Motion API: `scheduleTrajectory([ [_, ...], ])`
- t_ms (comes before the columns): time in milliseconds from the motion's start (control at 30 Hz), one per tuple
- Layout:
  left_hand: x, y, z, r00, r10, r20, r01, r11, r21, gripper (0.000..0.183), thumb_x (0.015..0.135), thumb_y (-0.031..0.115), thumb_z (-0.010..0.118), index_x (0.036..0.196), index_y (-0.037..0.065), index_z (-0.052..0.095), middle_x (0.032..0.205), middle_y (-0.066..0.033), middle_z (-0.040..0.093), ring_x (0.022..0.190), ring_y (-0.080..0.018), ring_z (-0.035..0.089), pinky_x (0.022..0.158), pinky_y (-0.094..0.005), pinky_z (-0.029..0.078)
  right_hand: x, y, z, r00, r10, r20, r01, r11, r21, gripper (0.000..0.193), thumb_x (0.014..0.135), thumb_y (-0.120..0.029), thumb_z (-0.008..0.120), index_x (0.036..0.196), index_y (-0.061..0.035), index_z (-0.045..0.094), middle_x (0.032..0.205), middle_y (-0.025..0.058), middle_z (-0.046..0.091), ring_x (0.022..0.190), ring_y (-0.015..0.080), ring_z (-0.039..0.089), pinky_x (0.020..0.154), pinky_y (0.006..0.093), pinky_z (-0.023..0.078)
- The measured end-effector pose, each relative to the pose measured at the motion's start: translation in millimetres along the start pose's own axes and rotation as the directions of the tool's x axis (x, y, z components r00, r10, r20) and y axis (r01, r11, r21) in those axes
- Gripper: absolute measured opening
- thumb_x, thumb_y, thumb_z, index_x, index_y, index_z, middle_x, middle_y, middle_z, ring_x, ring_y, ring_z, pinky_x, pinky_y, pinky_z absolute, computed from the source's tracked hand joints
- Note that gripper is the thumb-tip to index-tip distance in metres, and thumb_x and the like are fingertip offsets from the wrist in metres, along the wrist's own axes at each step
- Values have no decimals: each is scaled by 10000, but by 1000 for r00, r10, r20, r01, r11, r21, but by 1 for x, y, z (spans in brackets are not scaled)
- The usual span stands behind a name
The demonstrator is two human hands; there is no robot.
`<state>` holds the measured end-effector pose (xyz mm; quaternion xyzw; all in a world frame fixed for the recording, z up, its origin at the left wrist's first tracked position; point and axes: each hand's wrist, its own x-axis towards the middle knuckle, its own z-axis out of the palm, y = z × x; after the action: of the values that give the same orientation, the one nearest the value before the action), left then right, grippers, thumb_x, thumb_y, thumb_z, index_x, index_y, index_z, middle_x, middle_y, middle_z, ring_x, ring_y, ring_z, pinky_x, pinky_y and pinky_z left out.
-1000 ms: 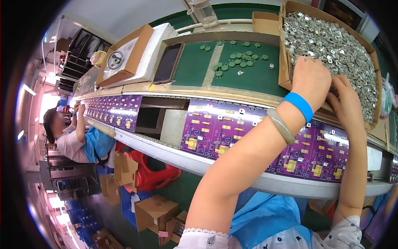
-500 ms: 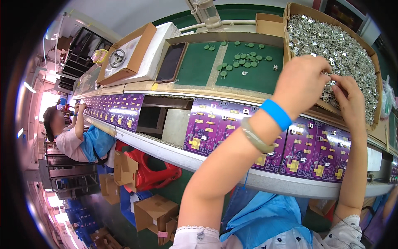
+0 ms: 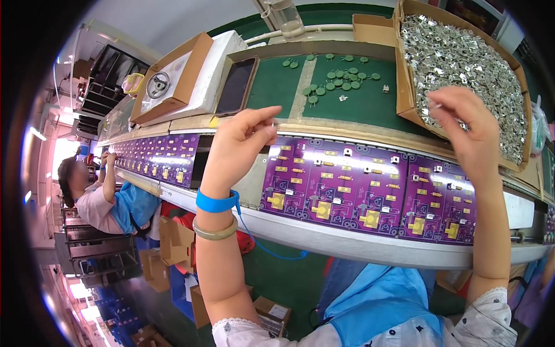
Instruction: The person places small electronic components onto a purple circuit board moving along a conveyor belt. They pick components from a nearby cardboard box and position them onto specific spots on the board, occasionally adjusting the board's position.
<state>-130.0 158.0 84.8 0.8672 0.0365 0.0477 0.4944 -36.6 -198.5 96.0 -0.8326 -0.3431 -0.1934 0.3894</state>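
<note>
L hand (image 3: 238, 144): grip narrow, tiny shiny bit (image 3: 273, 123) at thumb & index tips, too small to ID. Hand is over the line just L of the nearest purple board (image 3: 344, 188), blue band (image 3: 215, 203) & pale bangle (image 3: 215, 230) round the wrist. R hand (image 3: 468, 130): thumb & index curve twd ea. other at the near L part of the cardboard box (image 3: 407, 95); can't tell if its grip has anything. Box is full of small metal clips (image 3: 474, 69). Purple board lies flat on the line w/ small yellow & silver pts; 2nd board (image 3: 442, 202) abuts its R side. Beyond: green counter (image 3: 272, 84) w/ scattered green discs (image 3: 346, 78), plus 2 loose clips (image 3: 343, 98) nr the box. Further L: dark flat panel (image 3: 236, 87), white foam block (image 3: 215, 72), open carton (image 3: 188, 72) w/ metal wheel (image 3: 158, 85). Far L, co-worker (image 3: 95, 199) at the same line.
</note>
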Motion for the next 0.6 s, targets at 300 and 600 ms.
scheduleTrajectory([
  [300,-15,-34,-7,963,236,131,-269,842,467,159,799,-37,740,956,-12,734,893,-124,699,822,-262,700,741,-337,567,10,-37,87,972,-58,229,-16,951,308,159,883,-39,688,1038,-15,711,1004,142,685,905,303,686,802,355,551],
  [600,-16,-35,-7,939,253,232,-339,786,517,157,786,-3,743,942,10,741,901,-149,700,824,-332,684,742,-397,555,16,-40,145,931,-160,329,85,970,229,150,825,-110,715,973,-87,726,937,95,701,983,312,649,880,439,495],
])
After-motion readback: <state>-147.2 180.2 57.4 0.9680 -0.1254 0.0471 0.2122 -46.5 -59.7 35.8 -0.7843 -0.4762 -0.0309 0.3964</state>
